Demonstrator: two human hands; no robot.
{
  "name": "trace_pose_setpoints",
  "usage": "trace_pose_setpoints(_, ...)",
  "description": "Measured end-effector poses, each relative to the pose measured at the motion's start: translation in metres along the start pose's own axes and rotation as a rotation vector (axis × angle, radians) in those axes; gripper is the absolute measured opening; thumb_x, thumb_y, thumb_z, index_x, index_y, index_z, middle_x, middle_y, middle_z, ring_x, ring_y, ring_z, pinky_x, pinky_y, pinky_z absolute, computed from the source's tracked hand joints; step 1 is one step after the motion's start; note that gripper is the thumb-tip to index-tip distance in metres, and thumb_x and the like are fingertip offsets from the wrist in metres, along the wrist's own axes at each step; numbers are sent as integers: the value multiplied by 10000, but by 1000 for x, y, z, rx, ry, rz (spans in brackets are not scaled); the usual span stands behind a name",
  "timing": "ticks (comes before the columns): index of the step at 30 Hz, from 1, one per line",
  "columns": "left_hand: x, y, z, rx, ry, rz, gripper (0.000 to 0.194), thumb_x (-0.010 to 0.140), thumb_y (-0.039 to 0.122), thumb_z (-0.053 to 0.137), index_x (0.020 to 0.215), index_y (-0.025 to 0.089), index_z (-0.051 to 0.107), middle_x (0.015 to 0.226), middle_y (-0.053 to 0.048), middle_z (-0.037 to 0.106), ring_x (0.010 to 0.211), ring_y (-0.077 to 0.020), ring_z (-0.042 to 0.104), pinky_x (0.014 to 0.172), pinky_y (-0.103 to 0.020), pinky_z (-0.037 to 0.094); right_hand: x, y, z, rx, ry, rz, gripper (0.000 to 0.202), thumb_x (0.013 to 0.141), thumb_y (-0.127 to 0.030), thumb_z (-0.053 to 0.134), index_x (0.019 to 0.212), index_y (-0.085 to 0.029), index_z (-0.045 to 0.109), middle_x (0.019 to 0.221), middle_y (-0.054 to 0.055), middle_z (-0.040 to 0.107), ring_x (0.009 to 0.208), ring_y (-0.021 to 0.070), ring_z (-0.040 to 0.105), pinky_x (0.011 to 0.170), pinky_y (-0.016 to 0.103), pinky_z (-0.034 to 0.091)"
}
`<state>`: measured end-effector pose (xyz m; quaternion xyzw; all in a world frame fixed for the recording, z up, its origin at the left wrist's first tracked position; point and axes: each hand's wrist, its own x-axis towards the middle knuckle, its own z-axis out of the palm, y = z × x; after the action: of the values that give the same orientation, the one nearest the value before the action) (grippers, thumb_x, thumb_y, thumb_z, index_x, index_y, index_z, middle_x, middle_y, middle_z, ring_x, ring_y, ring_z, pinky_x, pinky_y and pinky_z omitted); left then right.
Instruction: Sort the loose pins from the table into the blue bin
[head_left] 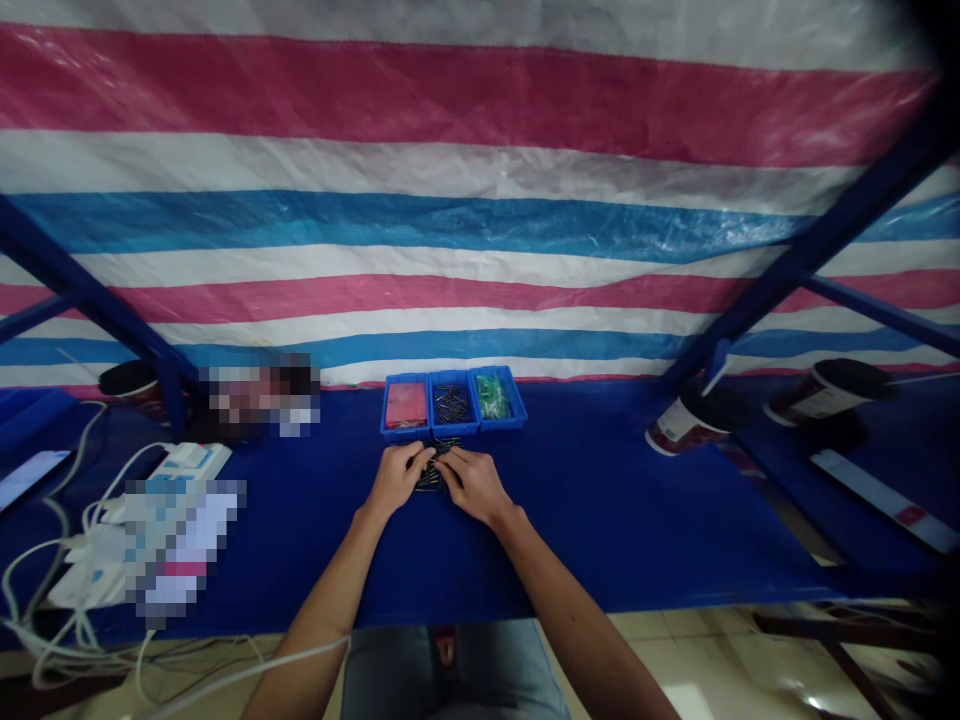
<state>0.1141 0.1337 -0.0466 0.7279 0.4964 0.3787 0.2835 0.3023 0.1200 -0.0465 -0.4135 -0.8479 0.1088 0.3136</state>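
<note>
Bare forearms | hands at thin dark pieces | jumbled, yellowish glints

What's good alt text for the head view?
A bare left hand and right hand are close together at small, thin dark pieces on a blue table, before three blue plastic trays. Striped red-white-blue sheeting hangs behind.

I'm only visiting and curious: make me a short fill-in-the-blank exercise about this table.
1. The row of small blue plastic trays contains ____ trays.
2. Flat reddish-pink pieces fill the tray at the row's ____ end.
3. Thin dark pieces fill the ____ tray.
4. Loose thin dark pieces between the bare left hand and bare right hand lie on a tabletop coloured ____.

Missing words: three; left; middle; blue.
</note>
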Motion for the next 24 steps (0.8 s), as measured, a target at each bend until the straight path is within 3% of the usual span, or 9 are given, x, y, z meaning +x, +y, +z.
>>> trace_pose_setpoints(10,2,-8,1,26,11,29,529,964,438,493,520,150,481,473,42,443,471,-81,429,541,-221,316,-1,0,1,11,-8,-32,257,1035,-282,435,945,-188,657,846,53,662,764,156,629,704,256,433)
trace_pose_setpoints(15,-2,-9,-1,-44,107,-15,571,1001,433,385,505,165,478,452,18,456,453,-100,439,526,-238,321,-2,-2,-9,-12,52,-57,269,1031,-289,434,957,-197,676,859,65,675,771,170,629,737,282,457)
trace_pose_setpoints(20,-2,-6,-2,-153,197,-56,586,1011,455,361,522,176,521,424,12,453,419,-107,451,512,-246,345,24,11,-27,-36,276,142,269,1024,-324,454,1053,-192,686,913,98,678,817,196,641,768,298,473)
trace_pose_setpoints(24,0,-2,-2,-134,218,-50,538,989,473,425,560,174,551,424,30,437,415,-103,437,517,-240,353,49,24,-43,-133,300,271,262,1000,-366,521,1153,-218,673,951,79,690,758,192,640,687,278,464)
